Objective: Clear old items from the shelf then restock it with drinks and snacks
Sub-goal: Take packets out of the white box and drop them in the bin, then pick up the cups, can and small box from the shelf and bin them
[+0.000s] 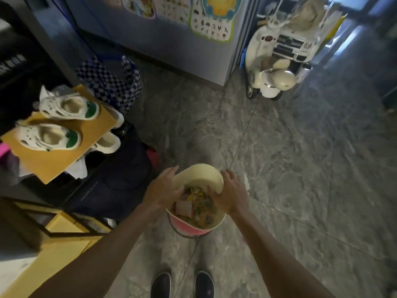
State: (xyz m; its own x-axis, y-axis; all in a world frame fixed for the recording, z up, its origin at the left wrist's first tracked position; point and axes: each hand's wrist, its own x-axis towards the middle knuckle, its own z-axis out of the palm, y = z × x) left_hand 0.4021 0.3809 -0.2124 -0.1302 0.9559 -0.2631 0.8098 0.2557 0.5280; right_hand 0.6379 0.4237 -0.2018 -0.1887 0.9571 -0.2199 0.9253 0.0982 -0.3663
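Observation:
A pink waste bin (189, 227) stands on the floor in front of my feet, filled with wrappers and scraps (197, 203). Above its far side I hold a cream bowl-shaped container (202, 179), tipped toward the bin. My left hand (165, 190) grips the container's left edge. On its right rim rests my right hand (231, 195), fingers curled over it. A yellow shelf unit (64, 226) with a black frame sits at the lower left.
Two pairs of white children's shoes (58, 123) lie on a yellow board at left, over a dark bag. A checkered blue bag (111, 82) hangs behind. A toy scooter (270, 78) and toy car stand at upper right by a grey cabinet. Grey marble floor (300, 158) spreads right.

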